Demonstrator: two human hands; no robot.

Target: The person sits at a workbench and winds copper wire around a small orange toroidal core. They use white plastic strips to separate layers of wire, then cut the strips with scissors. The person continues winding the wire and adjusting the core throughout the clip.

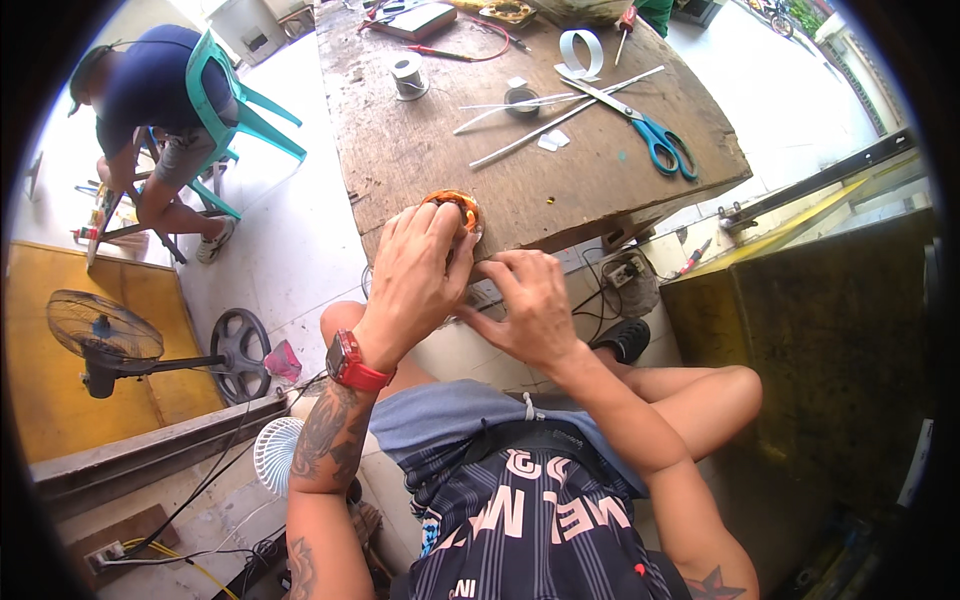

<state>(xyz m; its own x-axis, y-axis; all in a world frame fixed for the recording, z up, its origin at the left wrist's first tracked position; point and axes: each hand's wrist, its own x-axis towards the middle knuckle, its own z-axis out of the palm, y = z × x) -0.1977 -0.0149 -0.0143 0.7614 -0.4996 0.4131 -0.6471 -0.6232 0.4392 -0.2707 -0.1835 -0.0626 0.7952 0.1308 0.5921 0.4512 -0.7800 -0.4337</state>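
At the near edge of the wooden table, my left hand point(425, 262) is closed around a round part with orange windings point(455, 198), which looks like a motor coil. My fingers and palm hide most of it. Just to the right and a little lower is my right hand point(530, 305). Its fingers are bent toward the left hand, with the thumb apart from the index finger, and nothing shows between them. Farther back on the table lie blue-handled scissors point(655, 140), thin white sleeving tubes point(520, 150), a roll of dark tape point(521, 101) and a spool of solder wire point(407, 75).
On the wooden table point(400, 150) are also a white strip loop point(580, 52), a screwdriver point(626, 30) and a meter with red leads point(415, 20). At left, a person point(160, 80) sits on a green chair point(205, 75) near a standing fan point(105, 340). Cables and a power outlet point(625, 270) sit below the table.
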